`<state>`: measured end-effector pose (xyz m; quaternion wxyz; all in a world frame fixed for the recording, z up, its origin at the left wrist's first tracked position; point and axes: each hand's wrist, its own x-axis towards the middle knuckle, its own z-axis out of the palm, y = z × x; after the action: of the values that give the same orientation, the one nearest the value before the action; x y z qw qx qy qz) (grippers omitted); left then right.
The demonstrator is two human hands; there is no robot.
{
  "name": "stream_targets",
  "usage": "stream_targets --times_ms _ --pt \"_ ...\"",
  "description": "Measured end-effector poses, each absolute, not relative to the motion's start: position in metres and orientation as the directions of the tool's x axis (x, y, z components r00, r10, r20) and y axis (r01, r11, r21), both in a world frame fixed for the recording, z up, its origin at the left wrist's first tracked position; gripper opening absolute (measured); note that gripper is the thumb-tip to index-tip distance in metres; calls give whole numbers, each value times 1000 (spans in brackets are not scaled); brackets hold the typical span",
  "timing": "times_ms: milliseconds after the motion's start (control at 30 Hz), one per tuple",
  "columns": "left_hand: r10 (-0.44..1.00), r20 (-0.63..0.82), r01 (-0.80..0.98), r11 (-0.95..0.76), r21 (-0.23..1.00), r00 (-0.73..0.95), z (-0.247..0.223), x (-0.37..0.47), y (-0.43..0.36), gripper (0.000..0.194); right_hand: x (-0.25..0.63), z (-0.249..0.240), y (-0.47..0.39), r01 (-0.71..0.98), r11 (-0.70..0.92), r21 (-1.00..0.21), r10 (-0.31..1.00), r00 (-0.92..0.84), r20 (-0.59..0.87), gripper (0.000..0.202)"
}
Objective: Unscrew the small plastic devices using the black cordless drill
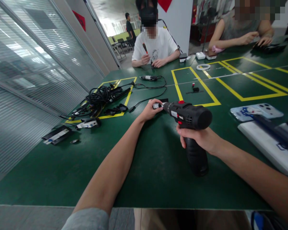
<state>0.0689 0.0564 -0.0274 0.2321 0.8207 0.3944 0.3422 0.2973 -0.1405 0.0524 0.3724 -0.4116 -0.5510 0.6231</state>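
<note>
A black cordless drill (188,115) with red buttons is gripped around its handle by my right hand (199,137). Its chuck points forward and left, toward my left hand (150,111). Between the fingers of that left hand sits a small silver-and-black part (156,105), mostly covered by the fingers. The drill's tip meets or nearly meets this part; I cannot tell whether they touch. Behind the chuck lies a flat black piece (165,100) on the green table. A black cable with a plug end (132,109) rests just left of my left hand.
Tangled black cables (103,97) fill a yellow-taped area at left, with a black box (56,135) nearer me. At right lie a phone (256,111) and a white case (266,143). Across the table (158,188), one person holds a screwdriver (145,48); another sits at far right.
</note>
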Motion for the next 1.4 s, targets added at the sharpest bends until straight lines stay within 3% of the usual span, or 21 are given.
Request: stream_targets --times_ms 700,1400 --pt "820 368 487 -560 670 438 -27 70 56 31 299 49 -138 -20 -134 -991 905 -411 -114 24" --pt "851 360 473 -515 715 382 -31 70 59 27 298 50 -139 15 -102 -995 912 -397 -100 15"
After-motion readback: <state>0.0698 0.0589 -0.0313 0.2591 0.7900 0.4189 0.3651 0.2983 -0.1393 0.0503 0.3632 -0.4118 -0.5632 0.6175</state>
